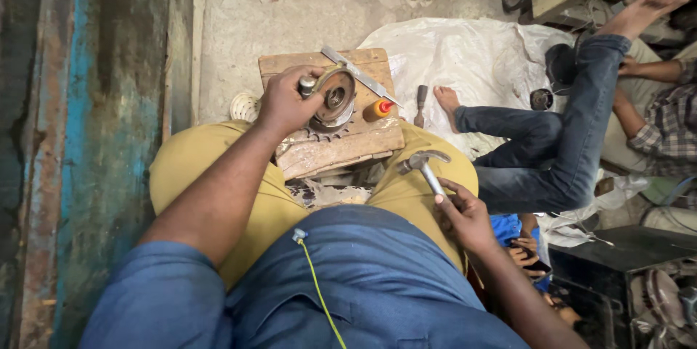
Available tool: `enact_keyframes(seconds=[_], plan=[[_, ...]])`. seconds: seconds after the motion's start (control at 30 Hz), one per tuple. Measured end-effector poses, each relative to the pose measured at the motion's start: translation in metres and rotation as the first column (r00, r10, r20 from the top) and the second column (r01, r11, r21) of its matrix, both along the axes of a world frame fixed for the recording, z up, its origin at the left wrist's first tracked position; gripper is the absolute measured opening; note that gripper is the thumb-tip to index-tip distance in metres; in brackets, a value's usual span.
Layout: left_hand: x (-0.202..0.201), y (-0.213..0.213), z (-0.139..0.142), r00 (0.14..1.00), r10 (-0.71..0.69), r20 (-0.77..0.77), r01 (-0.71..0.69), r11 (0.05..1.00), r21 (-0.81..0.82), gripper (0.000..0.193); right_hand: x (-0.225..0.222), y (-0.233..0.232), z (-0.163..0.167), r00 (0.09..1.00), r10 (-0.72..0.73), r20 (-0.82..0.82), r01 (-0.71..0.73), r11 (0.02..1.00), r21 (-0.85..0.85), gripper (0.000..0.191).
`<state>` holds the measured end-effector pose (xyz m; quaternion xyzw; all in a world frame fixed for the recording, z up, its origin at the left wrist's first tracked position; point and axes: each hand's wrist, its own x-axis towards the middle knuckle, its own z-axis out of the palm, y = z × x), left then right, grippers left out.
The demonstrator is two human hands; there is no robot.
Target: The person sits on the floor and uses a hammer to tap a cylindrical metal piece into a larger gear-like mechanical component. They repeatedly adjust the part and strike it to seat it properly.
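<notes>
Clearly the round metal part (336,98) is heavy and rigid: a steel disc with a toothed gear under it, lying on top of the wooden block (341,149) between the person's knees. It looks greasy, so the rim or the curved brass-coloured handle gives the surest hold. The left hand (287,102) reaches forward over the block, its fingers closed around that handle. The right hand (465,214), low and to the right of the block, grips a hammer (425,164) by its shaft, head raised toward the block.
</notes>
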<state>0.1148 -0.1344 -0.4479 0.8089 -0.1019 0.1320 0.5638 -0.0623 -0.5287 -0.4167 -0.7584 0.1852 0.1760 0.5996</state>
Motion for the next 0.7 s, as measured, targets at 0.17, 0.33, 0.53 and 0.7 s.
enact_keyframes(seconds=[0.17, 0.33, 0.53, 0.7], plan=[[0.005, -0.006, -0.003, 0.969, 0.072, -0.236, -0.077, 0.997, -0.013, 0.024, 0.005, 0.002, 0.004, 0.997, -0.007, -0.075, 0.006, 1.0, -0.013, 0.048], [0.016, -0.012, 0.003, 0.964, 0.162, -0.213, -0.113, 0.968, 0.226, 0.025, 0.005, 0.0, 0.005, 0.996, 0.002, -0.087, -0.005, 0.999, -0.037, 0.048], [0.034, -0.018, 0.012, 0.972, 0.061, -0.226, -0.003, 0.968, 0.25, 0.038, 0.006, -0.006, -0.004, 0.999, 0.003, -0.053, -0.003, 1.0, 0.004, 0.046], [0.042, -0.015, 0.014, 0.929, 0.062, -0.364, 0.078, 0.93, 0.358, 0.036, 0.005, -0.013, -0.013, 0.998, 0.055, 0.004, -0.055, 0.998, -0.017, 0.046]])
